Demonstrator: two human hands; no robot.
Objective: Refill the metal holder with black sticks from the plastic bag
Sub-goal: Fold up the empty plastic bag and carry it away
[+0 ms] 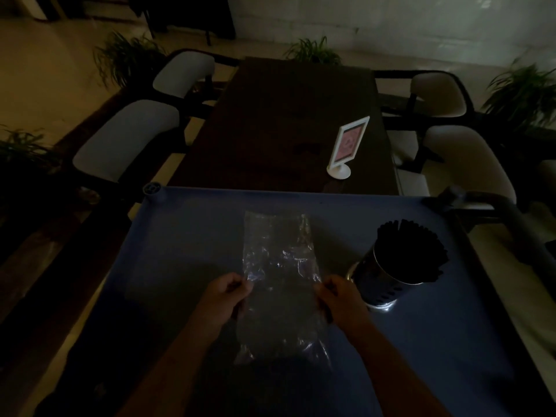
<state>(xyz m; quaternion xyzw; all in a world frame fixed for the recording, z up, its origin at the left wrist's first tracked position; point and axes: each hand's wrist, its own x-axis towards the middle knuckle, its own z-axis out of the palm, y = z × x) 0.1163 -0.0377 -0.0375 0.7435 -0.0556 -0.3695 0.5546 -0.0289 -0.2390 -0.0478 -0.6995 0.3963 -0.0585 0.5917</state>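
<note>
We pinch the clear plastic bag (pixel 279 260) at its two long edges: our left hand (pixel 230 291) grips the left edge and our right hand (pixel 338 296) the right, fingers curled on the film. The bag lies flat on the blue cart top (pixel 186 242), stretching away from us. Just beside our right hand stands the metal holder (pixel 382 284), packed with black sticks (pixel 412 248) fanning above its rim. Beyond the cart, a white sign stand (pixel 349 145) sits on a dark table (pixel 285 115).

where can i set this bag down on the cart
Bare blue lies left of the plastic bag, out to the cart top's left rim. Crowded on the right: the metal holder of black sticks stands by the right hand.
</note>
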